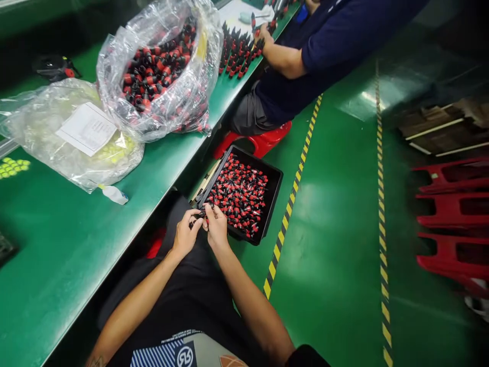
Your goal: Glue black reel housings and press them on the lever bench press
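Above my lap, my left hand (pixel 186 233) and my right hand (pixel 216 226) meet with fingers pinched on a small dark part (pixel 201 213) between them. Most of that part is covered by the fingertips. Just beyond my hands a black bin (pixel 272 204) holds many red and black pieces (pixel 240 191). On the bench to the left stands an open clear plastic bag (pixel 191 109) full of similar red and black pieces (pixel 155 76).
The green bench (pixel 153 188) carries a flat bag with a paper label (pixel 87 127) and yellow-green pieces (pixel 13 167). A co-worker's hand (pixel 265 38) is by upright pieces (pixel 237 53). A red stool (pixel 269 140) stands behind the bin; red stools (pixel 451 214) are at right.
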`<state>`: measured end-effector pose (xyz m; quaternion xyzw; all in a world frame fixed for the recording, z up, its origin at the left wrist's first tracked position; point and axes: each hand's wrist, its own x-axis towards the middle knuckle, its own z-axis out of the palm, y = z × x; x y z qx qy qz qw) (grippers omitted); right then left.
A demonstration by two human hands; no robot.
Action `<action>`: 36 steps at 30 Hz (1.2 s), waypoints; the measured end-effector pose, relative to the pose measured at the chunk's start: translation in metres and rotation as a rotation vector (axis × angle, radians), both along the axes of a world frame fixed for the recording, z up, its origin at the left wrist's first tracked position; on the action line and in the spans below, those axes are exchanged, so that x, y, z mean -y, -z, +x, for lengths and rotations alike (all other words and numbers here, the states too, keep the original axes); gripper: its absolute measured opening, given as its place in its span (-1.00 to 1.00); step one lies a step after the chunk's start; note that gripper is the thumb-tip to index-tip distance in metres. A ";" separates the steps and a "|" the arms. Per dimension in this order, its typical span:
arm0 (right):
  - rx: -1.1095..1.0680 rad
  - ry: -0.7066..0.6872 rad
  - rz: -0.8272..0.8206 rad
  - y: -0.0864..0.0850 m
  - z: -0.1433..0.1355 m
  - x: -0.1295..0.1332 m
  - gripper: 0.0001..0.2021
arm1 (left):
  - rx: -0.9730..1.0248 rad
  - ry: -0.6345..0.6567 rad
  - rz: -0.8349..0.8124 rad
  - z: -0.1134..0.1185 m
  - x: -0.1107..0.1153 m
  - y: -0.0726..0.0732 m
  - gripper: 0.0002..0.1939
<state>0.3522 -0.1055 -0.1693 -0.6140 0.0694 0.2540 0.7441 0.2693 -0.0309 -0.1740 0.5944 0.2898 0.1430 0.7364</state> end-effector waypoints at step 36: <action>0.646 -0.577 -0.404 -0.024 -0.025 0.035 -0.79 | -0.051 -0.133 -0.657 0.002 -0.026 -0.014 -0.34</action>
